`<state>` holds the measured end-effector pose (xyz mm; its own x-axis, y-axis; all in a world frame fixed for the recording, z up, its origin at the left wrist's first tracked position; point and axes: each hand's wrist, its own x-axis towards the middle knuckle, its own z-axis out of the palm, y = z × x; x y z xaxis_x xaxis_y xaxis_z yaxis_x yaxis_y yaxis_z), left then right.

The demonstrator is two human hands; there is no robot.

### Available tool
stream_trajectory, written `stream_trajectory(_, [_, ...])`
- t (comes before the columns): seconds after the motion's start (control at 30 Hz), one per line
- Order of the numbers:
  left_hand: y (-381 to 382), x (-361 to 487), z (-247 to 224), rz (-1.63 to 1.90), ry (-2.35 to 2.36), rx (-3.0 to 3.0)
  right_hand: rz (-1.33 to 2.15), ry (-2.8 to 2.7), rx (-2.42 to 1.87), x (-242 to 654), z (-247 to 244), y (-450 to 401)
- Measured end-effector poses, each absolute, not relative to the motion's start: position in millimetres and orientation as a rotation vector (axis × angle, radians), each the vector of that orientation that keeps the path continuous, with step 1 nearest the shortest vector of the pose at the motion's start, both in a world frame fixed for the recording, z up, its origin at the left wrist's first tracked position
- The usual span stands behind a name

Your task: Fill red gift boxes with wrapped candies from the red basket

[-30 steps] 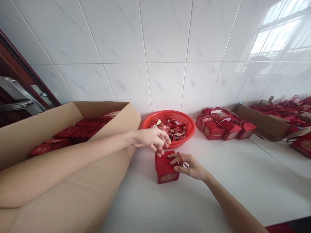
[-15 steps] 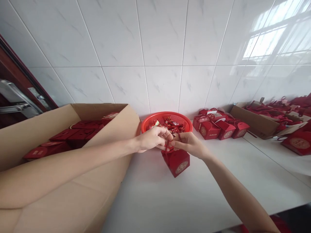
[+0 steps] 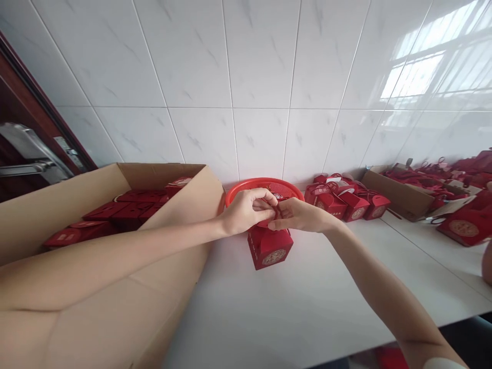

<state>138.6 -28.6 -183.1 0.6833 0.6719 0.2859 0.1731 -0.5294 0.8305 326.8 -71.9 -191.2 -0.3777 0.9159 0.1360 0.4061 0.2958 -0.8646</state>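
A small red gift box with a round pale emblem stands in front of a red plastic basket. Both hands meet over the box's top. My left hand is closed, its fingertips pinching a thin dark red ribbon at the handle. From the other side my right hand pinches the same ribbon, thumb low against the box top. The fingers partly cover the knot area. Wrapped sweets show in the basket behind the hands, mostly hidden by them.
Left of the box stands a large open cardboard carton holding several red boxes. Against the wall on the right are several red gift boxes. Farther right, a low cardboard tray holds red ribbons and boxes. A rounded shape shows at the right edge.
The gift box has turned and shifted slightly left, from tilted to more upright. Both hands stay at its top, drawn closer together at the ribbon. The view has shifted slightly.
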Motion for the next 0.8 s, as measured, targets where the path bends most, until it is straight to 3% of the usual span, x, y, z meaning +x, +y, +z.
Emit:
stream_trajectory(0.43, [-30.4,137.7,-182.0,0.841,0.578,2.382,1.046,-1.899,-1.146,318.8,-206.4,-70.9])
stream_trajectory(0.8, [-24.2,136.4,-194.8,0.22,0.571,2.422,0.958,-1.906,-1.271,323.1,-198.5,-87.4])
